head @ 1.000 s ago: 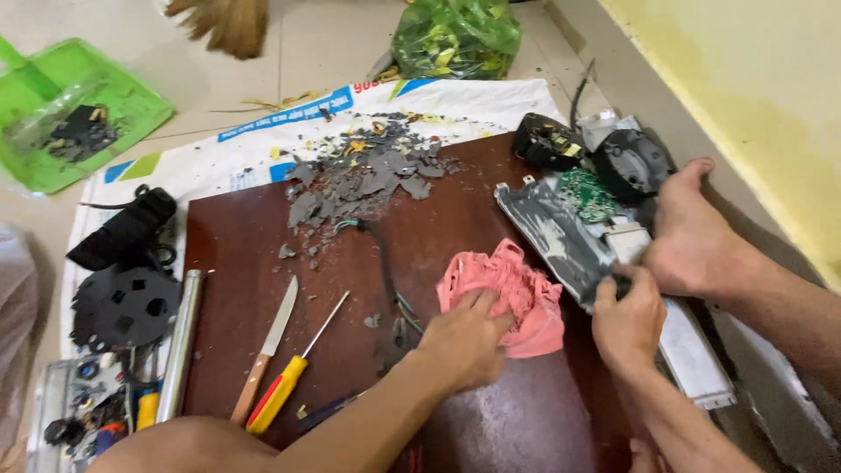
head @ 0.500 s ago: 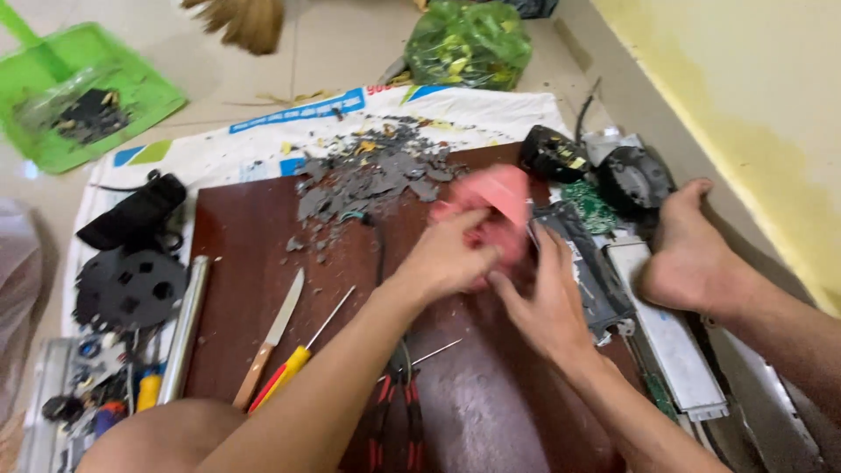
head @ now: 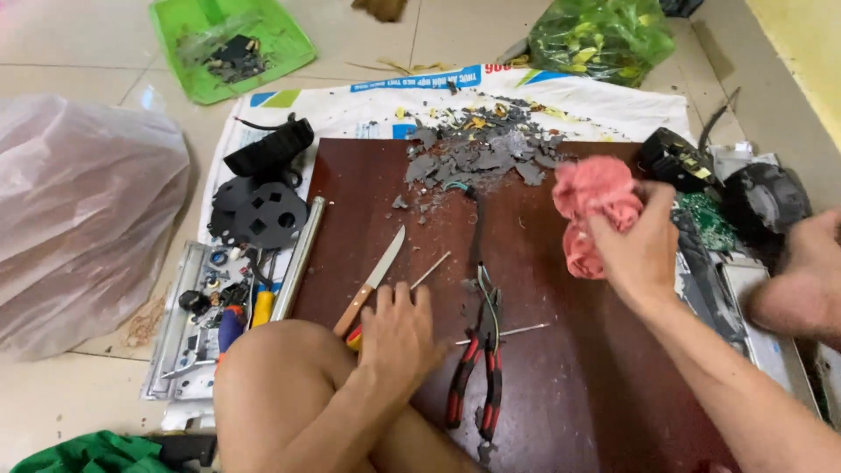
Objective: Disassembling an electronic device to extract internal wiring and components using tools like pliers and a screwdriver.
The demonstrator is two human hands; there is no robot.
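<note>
My right hand (head: 644, 250) is shut on a crumpled pink rag (head: 591, 197), held over the right edge of the dark red wooden board (head: 561, 403), beside a dismantled device with a green circuit board (head: 705, 219). My left hand (head: 399, 333) lies flat, fingers apart, on the board's near left part. It rests over the wooden handle of a knife (head: 377, 276) and covers a red and yellow screwdriver handle. Red-handled pliers (head: 477, 368) lie just to the right of it. A pile of grey broken fragments (head: 482, 153) sits at the far end of the board.
A blurred bare limb (head: 802, 280) presses on the device at the right. Black fan parts (head: 258, 215), a metal bar (head: 300, 254) and a tray of small parts (head: 201, 324) lie to the left. Around are a clear plastic bag (head: 79, 219), a green tray (head: 232, 44) and a green bag (head: 604, 35).
My left hand has let go of the rag and come back to the knife and screwdriver. My right hand has taken the rag and carried it right. The pliers now lie uncovered.
</note>
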